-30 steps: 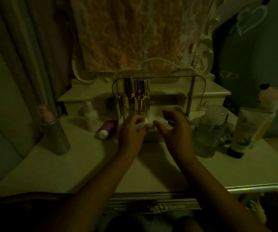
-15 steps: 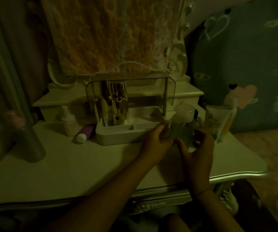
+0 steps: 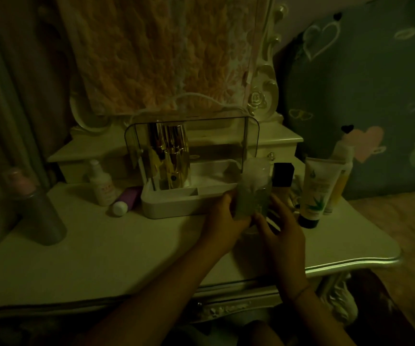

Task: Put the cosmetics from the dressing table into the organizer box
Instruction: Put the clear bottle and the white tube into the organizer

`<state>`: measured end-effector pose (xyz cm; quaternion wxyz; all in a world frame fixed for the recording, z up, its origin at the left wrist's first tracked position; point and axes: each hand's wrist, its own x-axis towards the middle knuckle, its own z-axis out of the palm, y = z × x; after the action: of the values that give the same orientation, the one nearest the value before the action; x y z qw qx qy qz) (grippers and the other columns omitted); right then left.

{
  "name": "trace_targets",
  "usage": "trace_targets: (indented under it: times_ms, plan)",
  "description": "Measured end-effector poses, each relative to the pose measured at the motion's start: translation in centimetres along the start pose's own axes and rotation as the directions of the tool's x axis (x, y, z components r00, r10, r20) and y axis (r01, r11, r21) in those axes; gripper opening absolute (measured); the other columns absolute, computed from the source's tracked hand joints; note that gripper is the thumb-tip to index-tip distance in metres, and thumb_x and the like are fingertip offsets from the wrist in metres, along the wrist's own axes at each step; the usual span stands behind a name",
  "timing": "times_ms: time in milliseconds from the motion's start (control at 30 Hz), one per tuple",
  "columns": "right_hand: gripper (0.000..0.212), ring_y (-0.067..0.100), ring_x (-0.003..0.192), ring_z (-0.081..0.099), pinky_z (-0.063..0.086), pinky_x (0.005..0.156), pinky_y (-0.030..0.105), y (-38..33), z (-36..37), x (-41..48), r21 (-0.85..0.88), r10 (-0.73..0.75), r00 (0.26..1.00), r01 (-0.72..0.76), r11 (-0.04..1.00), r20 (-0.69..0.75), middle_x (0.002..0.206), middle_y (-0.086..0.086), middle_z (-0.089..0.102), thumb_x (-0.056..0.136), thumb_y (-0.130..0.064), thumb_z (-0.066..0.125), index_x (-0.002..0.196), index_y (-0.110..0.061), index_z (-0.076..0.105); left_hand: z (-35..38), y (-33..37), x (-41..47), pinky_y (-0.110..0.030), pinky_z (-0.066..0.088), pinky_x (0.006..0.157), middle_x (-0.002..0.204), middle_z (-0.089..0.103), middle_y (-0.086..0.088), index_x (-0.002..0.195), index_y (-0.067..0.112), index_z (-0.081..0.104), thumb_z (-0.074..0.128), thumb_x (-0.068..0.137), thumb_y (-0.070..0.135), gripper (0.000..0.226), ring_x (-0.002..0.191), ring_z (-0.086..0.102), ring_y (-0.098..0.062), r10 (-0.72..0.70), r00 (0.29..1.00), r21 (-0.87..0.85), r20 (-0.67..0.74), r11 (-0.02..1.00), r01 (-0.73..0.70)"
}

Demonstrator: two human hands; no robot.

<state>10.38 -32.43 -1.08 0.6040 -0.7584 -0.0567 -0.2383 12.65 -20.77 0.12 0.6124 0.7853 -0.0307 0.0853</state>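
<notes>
Fingers (image 3: 229, 208) of my left hand (image 3: 222, 221) and right hand (image 3: 280, 229) wrap a clear bottle (image 3: 252, 193) from both sides; it stands upright, pale cap on top, long axis vertical, on the dressing table (image 3: 126, 245) just right of the white organizer box (image 3: 176, 203)

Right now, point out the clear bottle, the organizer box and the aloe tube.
clear bottle (image 3: 251, 193), head view, on its body
organizer box (image 3: 176, 206), head view, on its front wall
aloe tube (image 3: 317, 188), head view, on its label

Glossy gold bottles (image 3: 170, 156) stand in a smooth white plastic organizer box (image 3: 176, 204).
</notes>
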Motion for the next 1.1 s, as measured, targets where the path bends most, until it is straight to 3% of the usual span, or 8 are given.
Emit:
trace_targets:
  times_ms: [100,167,267,333,433,667,900,1100]
  plan:
    - [0.055,0.016,0.113,0.058,0.048,0.088,0.021,-0.3,0.7,0.1,0.025,0.052,0.998,-0.053,0.998,0.043,0.127,0.003,0.06,0.084,-0.018,0.065,0.135,-0.018,0.046,-1.0,-0.1,-0.1,-0.011,0.05,0.062,0.111,0.062,0.007,0.125,0.027,0.047,0.072,0.077,0.017,0.055,0.088,0.056,0.005,-0.014,1.0,0.008,0.012,1.0,0.014]
    - [0.054,0.017,0.113,0.058,0.048,0.09,0.026,-0.4,1.0,0.3,0.044,0.077,0.996,-0.079,0.996,0.056,0.126,0.004,0.061,0.083,-0.019,0.066,0.133,-0.017,0.048,-1.6,-0.3,-0.1,-0.018,0.052,0.074,0.117,0.061,0.006,0.124,0.027,0.048,0.072,0.077,0.015,0.054,0.096,0.058,-0.001,-0.021,1.0,-0.021,0.016,1.0,0.021]
    - [0.051,0.014,0.103,0.062,0.049,0.079,0.015,-0.6,1.1,0.8,0.057,0.095,0.99,-0.101,0.993,0.101,0.118,0.0,0.064,0.08,-0.018,0.069,0.128,-0.016,0.053,-2.3,-0.6,-0.1,-0.037,0.054,0.09,0.123,0.061,0.001,0.124,0.027,0.048,0.073,0.075,0.015,0.056,0.109,0.059,-0.014,-0.04,0.999,-0.056,0.026,0.998,0.041]
    - [0.05,0.008,0.094,0.063,0.049,0.069,0.007,-0.6,1.0,1.0,0.063,0.094,0.986,-0.104,0.993,0.14,0.112,-0.003,0.064,0.078,-0.018,0.071,0.125,-0.016,0.056,-2.8,-0.9,-0.2,-0.04,0.053,0.092,0.123,0.062,0.001,0.124,0.028,0.049,0.075,0.074,0.019,0.057,0.111,0.059,-0.015,-0.031,0.999,-0.062,0.02,0.998,0.033]
    - [0.05,0.005,0.093,0.064,0.05,0.069,0.006,-0.7,1.0,1.1,0.075,0.086,0.98,-0.1,0.992,0.18,0.111,-0.004,0.066,0.075,-0.021,0.073,0.123,-0.017,0.058,-3.4,-1.2,-0.4,-0.042,0.053,0.092,0.123,0.062,0.001,0.125,0.027,0.049,0.076,0.072,0.022,0.06,0.113,0.059,-0.016,-0.013,1.0,-0.064,0.006,0.998,0.014]
    - [0.052,0.008,0.103,0.063,0.054,0.083,0.024,-2.7,2.9,2.6,0.121,0.021,0.988,-0.04,0.992,0.156,0.116,-0.003,0.066,0.077,-0.03,0.07,0.126,-0.021,0.055,-5.5,0.9,1.3,-0.036,0.054,0.087,0.119,0.059,0.008,0.125,0.039,0.047,0.074,0.074,0.025,0.059,0.109,0.058,-0.012,0.064,0.995,-0.017,-0.074,0.998,-0.065]
    - [0.052,0.02,0.111,0.059,0.051,0.095,0.044,-3.6,6.3,6.4,0.122,0.048,0.983,-0.071,0.99,0.178,0.126,0.007,0.06,0.083,-0.023,0.065,0.131,-0.014,0.049,-6.6,1.4,5.4,-0.051,0.052,0.09,0.124,0.06,-0.006,0.116,0.021,0.052,0.07,0.078,0.015,0.043,0.113,0.058,-0.024,0.042,0.993,-0.028,-0.107,0.999,-0.046]
    - [0.052,0.02,0.114,0.058,0.049,0.096,0.043,-3.0,7.8,8.9,0.072,0.054,0.982,-0.068,0.995,0.182,0.128,0.009,0.059,0.086,-0.024,0.062,0.134,-0.012,0.046,-6.7,0.9,8.4,-0.034,0.053,0.082,0.116,0.058,0.001,0.127,0.024,0.048,0.067,0.08,0.014,0.051,0.111,0.057,-0.02,0.044,0.994,-0.01,-0.103,0.999,-0.045]
